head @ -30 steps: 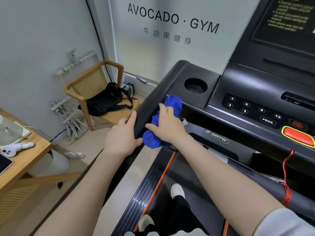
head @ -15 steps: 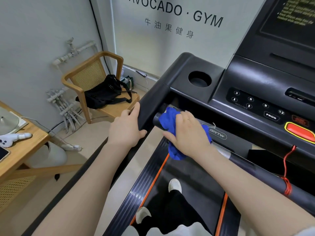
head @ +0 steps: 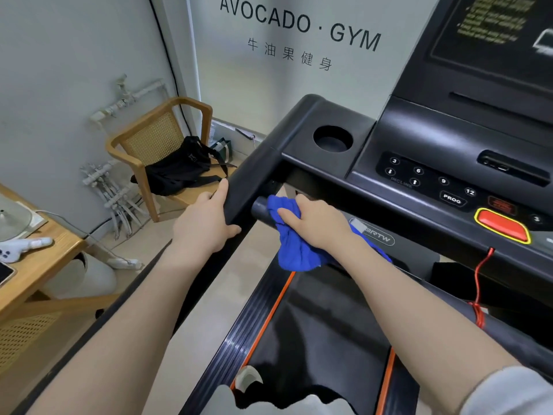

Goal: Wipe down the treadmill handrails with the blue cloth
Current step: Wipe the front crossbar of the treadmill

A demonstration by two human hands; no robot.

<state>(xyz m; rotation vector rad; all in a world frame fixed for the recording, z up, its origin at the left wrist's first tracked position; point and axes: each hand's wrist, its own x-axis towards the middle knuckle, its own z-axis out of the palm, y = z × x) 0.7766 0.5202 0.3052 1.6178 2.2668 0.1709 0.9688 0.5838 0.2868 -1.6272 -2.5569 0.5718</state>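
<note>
Head view: right hand (head: 317, 223) clamps blue cloth (head: 294, 250) on crossbar (head: 259, 208); left hand (head: 206, 223) grips handrail (head: 254, 172).

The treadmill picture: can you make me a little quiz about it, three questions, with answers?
1. True or false: the right hand holds the crumpled blue cloth against the round black crossbar.
2. What does the left hand grip? A) the orange-red stop button B) the flat black side handrail C) the black bag
3. What lies on the wooden cane-backed chair?

Key: 1 true; 2 B; 3 a black bag.
</note>
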